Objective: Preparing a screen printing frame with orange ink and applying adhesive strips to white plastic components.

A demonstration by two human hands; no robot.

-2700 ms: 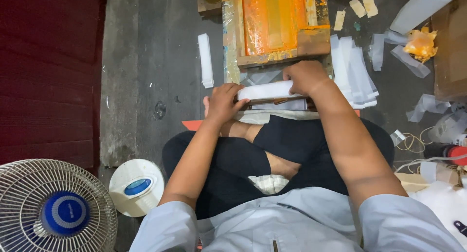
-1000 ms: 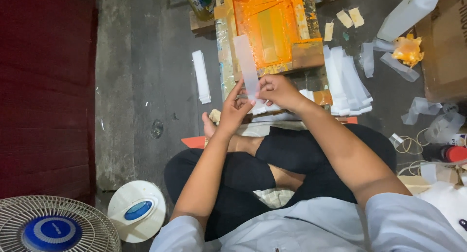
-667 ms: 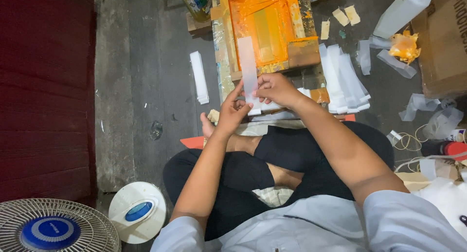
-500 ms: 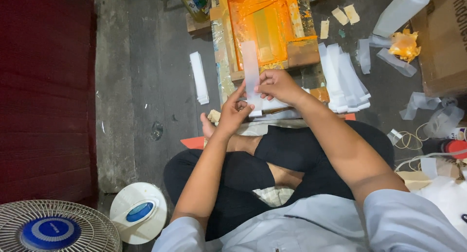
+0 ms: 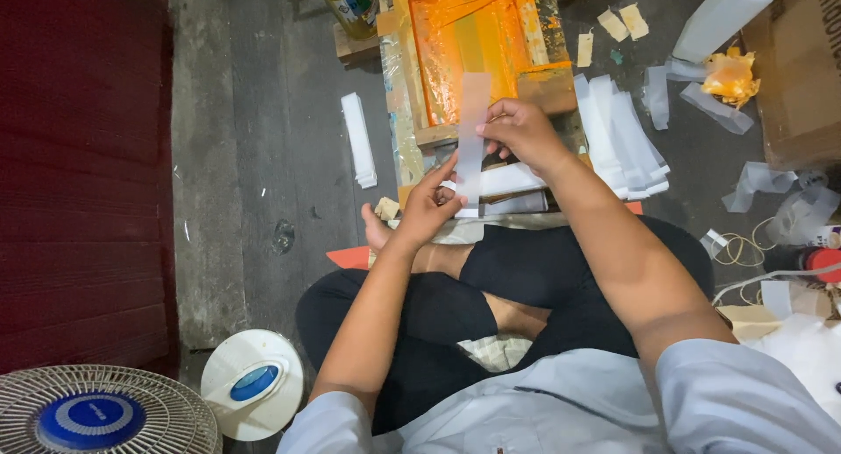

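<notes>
Both hands, your left hand (image 5: pixel 429 210) and right hand (image 5: pixel 519 130), are pinching a white strip (image 5: pixel 471 130) upright before the orange-inked screen frame (image 5: pixel 464 42) at twelve o'clock, unprinted strips (image 5: pixel 624 138) waiting at two o'clock.

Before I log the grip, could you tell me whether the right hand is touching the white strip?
Touching: in the head view the right hand pinches the white strip at its edge, fingertips on it.
</notes>
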